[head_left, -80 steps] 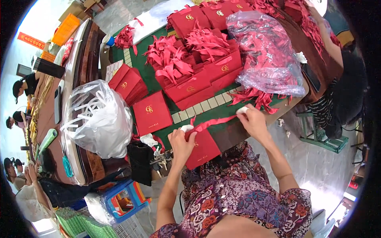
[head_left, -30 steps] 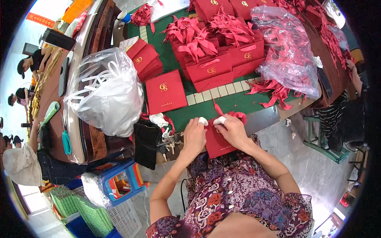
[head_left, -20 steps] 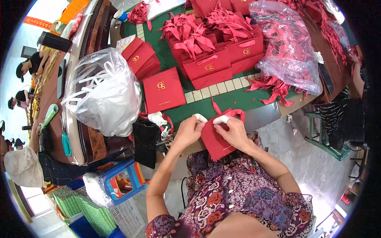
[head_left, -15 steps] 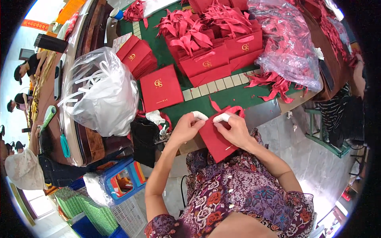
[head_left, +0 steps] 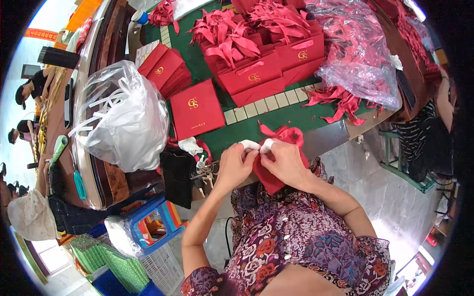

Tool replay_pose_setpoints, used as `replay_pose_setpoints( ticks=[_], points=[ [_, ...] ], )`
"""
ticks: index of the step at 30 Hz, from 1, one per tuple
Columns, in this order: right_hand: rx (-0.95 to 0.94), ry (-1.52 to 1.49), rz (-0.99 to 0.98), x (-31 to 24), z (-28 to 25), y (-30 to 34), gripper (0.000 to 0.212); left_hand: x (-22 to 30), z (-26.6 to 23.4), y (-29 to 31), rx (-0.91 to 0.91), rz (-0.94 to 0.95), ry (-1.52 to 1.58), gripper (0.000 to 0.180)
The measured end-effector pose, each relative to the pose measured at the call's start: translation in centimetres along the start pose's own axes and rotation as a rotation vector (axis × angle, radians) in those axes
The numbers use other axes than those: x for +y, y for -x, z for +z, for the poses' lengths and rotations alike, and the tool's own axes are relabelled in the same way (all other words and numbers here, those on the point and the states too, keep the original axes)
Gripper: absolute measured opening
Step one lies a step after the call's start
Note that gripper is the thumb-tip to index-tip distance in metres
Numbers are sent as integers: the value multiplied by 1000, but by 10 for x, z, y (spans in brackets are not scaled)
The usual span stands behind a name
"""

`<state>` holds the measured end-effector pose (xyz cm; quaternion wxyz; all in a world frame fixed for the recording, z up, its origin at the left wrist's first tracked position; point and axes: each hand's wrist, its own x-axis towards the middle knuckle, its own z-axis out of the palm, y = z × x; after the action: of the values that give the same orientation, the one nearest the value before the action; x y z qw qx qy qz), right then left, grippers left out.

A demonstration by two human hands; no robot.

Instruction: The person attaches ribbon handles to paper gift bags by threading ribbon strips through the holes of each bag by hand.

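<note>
A small red paper bag [head_left: 270, 181] hangs at the table's front edge, close to my body. My left hand [head_left: 236, 165] pinches at its upper left edge. On the other side my right hand [head_left: 286, 165] has thumb and fingers pinched on the bag, fingertips nearly meeting the left ones. White wrapping covers a finger on each hand. A red ribbon [head_left: 295, 135] loops up behind my right hand. Just what lies between the fingertips is hidden. A flat red bag [head_left: 197, 109] with a gold emblem lies beyond my left hand.
Upright red bags topped with ribbons [head_left: 256, 76] stand on the green table. More flat bags [head_left: 165, 69] are stacked at left, near a plastic bag of white handles [head_left: 128, 123]. A clear bag of red ribbons [head_left: 353, 54] lies right. Keys [head_left: 203, 176] and a black pouch [head_left: 177, 177] hang by the edge.
My right hand has moved left, bringing its fingertips close to my left hand's. The red bag has turned and shows less of its face. The view has shifted slightly.
</note>
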<state>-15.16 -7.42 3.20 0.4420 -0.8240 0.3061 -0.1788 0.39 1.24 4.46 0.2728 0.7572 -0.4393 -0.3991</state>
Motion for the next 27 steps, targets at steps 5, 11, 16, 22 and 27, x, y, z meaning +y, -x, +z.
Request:
replay_pose_setpoints(
  ticks=[5, 11, 16, 22, 27],
  points=[
    [-25, -72, 101, 6, 3, 5, 17, -16, 8, 3, 117, 155, 92, 15],
    [-97, -10, -116, 5, -10, -2, 20, -19, 12, 0, 189, 127, 60, 19],
    [35, 46, -192, 4, -32, -24, 15, -12, 19, 4, 301, 151, 25, 24],
    [-357, 179, -208, 31, -36, -44, 25, -8, 27, 9, 456, 458, -204, 26],
    [-622, -72, -220, 44, -44, -64, 24, -16, 28, 12, 433, 623, -226, 24]
  ],
)
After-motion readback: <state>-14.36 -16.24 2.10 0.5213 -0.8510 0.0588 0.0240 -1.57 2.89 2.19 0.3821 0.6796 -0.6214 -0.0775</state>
